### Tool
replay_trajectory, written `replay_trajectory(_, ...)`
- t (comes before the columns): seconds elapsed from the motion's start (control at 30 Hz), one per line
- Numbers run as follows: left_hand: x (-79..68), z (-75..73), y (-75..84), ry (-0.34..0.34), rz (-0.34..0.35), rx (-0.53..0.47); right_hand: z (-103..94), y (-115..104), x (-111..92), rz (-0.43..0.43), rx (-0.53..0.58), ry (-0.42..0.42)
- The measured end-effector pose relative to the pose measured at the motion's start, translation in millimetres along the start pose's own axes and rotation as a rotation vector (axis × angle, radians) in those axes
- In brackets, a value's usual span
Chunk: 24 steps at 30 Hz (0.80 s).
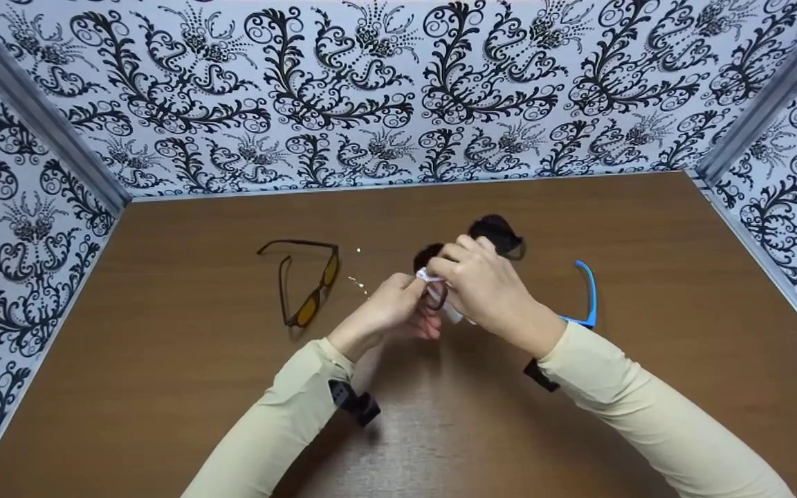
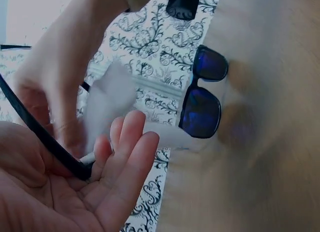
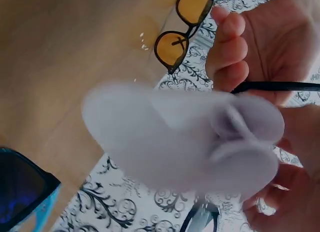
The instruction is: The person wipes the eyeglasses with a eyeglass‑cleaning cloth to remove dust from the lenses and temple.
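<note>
A pair of dark-framed glasses (image 1: 438, 299) is up between both hands above the table. My left hand (image 1: 402, 308) pinches it near the frame, and a black temple (image 2: 37, 132) lies across the palm in the left wrist view. Several left fingers are stretched out. My right hand (image 1: 485, 287) grips a soft white cloth (image 3: 150, 132) against the glasses, its folds bulging toward the right wrist camera. Most of the lenses are hidden by the cloth and fingers.
Yellow-lensed glasses (image 1: 310, 306) rest on the table at left, near small white bits (image 1: 357, 282). Behind the hands lie dark sunglasses (image 1: 495, 235), partly covered. Blue-framed sunglasses (image 1: 591, 297) sit beyond the right wrist. Patterned walls (image 1: 371, 90) border the table (image 1: 163, 387).
</note>
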<state>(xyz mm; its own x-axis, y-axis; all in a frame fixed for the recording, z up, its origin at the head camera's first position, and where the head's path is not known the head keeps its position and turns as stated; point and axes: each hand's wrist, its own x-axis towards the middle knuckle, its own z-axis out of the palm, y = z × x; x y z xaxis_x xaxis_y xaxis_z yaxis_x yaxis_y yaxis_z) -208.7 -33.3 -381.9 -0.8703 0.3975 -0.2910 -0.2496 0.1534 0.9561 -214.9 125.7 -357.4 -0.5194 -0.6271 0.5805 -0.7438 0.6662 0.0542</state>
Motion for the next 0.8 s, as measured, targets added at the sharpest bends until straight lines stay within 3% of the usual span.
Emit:
replay_trajectory(0.17,0.0,1.1,-2.5,-0.015,-0.015,0.007,2.3,2.3,-3.2,0.038,-0.188,0.087)
replay_trajectory(0.27,-0.2,3.3,-1.1,-0.032,-0.027,0.023,5.3,2.5,-3.1,-0.003,-0.131,0.112)
replay_trajectory(0.4,0.6,2.8,-0.3,-0.008,-0.024,0.035,4.4,1.6,-5.4,-0.034,0.003,0.025)
replay_trajectory(0.5,0.2,1.8,-0.4,0.006,-0.02,0.047,1.3,0.2,-6.5,-0.013,-0.065,-0.003)
replay_trajectory(0.63,-0.9,2.8,-0.8,-0.014,-0.026,0.065,0.2,-2.0,-5.2,0.004,-0.199,0.051)
replay_trajectory(0.8,-1.2,4.4,-1.2,-0.001,-0.028,0.07,1.4,-3.4,-5.9,-0.014,-0.055,0.02)
